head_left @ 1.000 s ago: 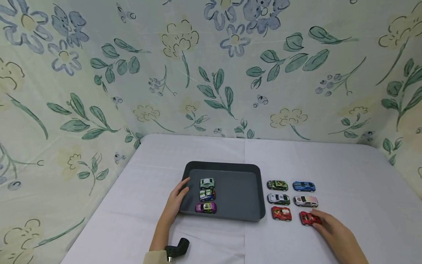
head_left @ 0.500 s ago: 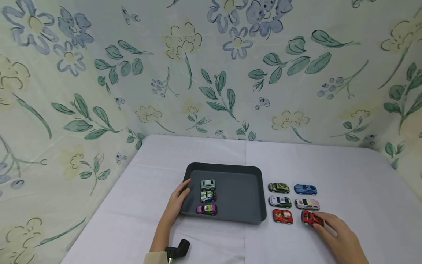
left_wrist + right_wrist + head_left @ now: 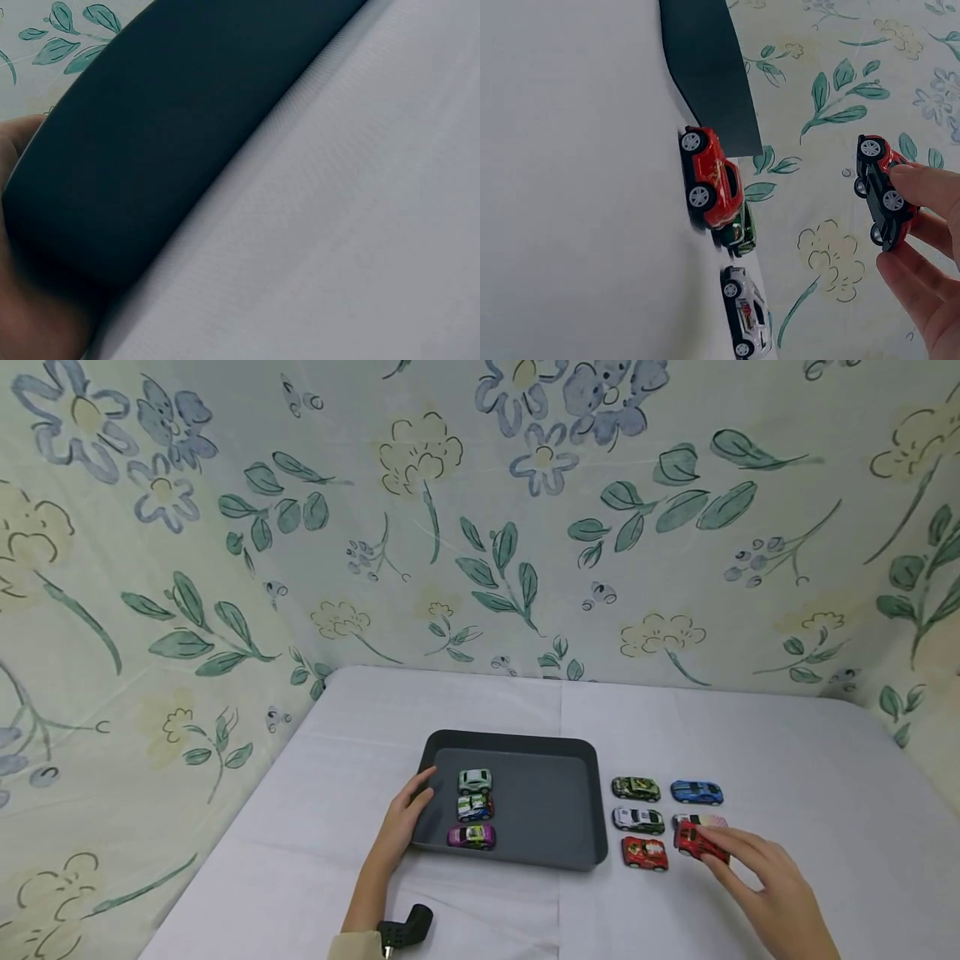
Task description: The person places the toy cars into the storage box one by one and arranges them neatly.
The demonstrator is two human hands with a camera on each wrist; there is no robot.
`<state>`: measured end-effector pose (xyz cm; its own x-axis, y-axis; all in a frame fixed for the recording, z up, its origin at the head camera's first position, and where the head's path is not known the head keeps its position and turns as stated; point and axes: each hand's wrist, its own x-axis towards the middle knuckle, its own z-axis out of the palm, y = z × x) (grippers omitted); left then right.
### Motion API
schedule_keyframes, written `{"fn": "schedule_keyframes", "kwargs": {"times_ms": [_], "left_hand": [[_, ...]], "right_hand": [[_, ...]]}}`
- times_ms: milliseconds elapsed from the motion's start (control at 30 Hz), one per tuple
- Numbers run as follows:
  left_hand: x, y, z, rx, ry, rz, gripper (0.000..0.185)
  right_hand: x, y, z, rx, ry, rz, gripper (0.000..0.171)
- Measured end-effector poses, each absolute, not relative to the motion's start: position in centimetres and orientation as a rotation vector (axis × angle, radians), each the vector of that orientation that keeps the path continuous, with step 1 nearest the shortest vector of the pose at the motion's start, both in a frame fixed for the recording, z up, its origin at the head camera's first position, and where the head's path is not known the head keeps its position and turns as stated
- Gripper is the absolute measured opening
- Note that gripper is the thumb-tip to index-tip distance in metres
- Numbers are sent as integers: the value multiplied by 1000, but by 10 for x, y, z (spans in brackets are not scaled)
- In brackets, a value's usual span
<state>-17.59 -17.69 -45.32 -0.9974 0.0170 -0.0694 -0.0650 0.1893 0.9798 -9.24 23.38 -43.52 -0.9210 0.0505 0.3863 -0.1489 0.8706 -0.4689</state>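
Observation:
My right hand (image 3: 772, 881) pinches a red toy car (image 3: 693, 842) between thumb and fingers. In the right wrist view this red car (image 3: 885, 191) is off the table, its dark underside and wheels showing. It partly hides a white-and-pink toy car (image 3: 708, 819) behind it in the head view. My left hand (image 3: 401, 818) grips the left rim of a dark grey tray (image 3: 540, 810), also seen close up as the tray's outer wall (image 3: 150, 135) in the left wrist view. In the tray stand a pale green car (image 3: 475, 781), a white-blue-green car (image 3: 475, 807) and a purple car (image 3: 472, 837).
Right of the tray stand a camouflage-green car (image 3: 636, 789), a silver-white car (image 3: 638, 820), another red car (image 3: 644, 853) and a blue car (image 3: 697, 792). A white cloth (image 3: 300, 877) covers the table, with a floral curtain (image 3: 525, 568) behind.
The red car in my right hand has risen off the table and shifted slightly toward the tray, now covering part of the white-and-pink car. My left hand keeps its place on the tray.

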Motion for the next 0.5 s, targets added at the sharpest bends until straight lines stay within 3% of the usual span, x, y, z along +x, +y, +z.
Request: {"fn": "schedule_keyframes", "kwargs": {"times_ms": [267,500], "left_hand": [[-177,-178,-454,-34,2364,1981,42],[-189,-184,-477,-45,2347,1990,41]], "right_hand": [[-101,213,-421,267,-2542,647,36],[-114,189,-417,442,-2488,622,39]]}}
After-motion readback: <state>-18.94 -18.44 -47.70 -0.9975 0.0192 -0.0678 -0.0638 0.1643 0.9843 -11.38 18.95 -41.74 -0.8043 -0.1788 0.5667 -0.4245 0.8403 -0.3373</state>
